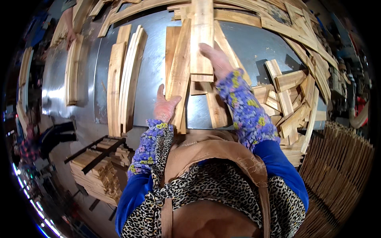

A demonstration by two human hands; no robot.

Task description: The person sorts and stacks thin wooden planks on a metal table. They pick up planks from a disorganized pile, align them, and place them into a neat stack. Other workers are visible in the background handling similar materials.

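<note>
My right hand (218, 61) grips the right edge of a wide wooden board (202, 35), its thumb on the top face and its other fingers out of sight. The board points away from me over other planks. My left hand (166, 106) is at the near end of a narrower plank (180, 63), thumb on the wood and a finger stretched out beside it. This plank slants slightly, and another plank (171, 41) shows behind it. Below the wide board's near end lies a short board (216, 109).
The metal table (152, 51) carries upright-lying plank rows (117, 79) to the left. Short offcuts (287, 91) are heaped at right. Long strips curve along the far side. A co-worker's hand (70, 37) touches planks at far left. Stacked wood (97, 170) stands below the table.
</note>
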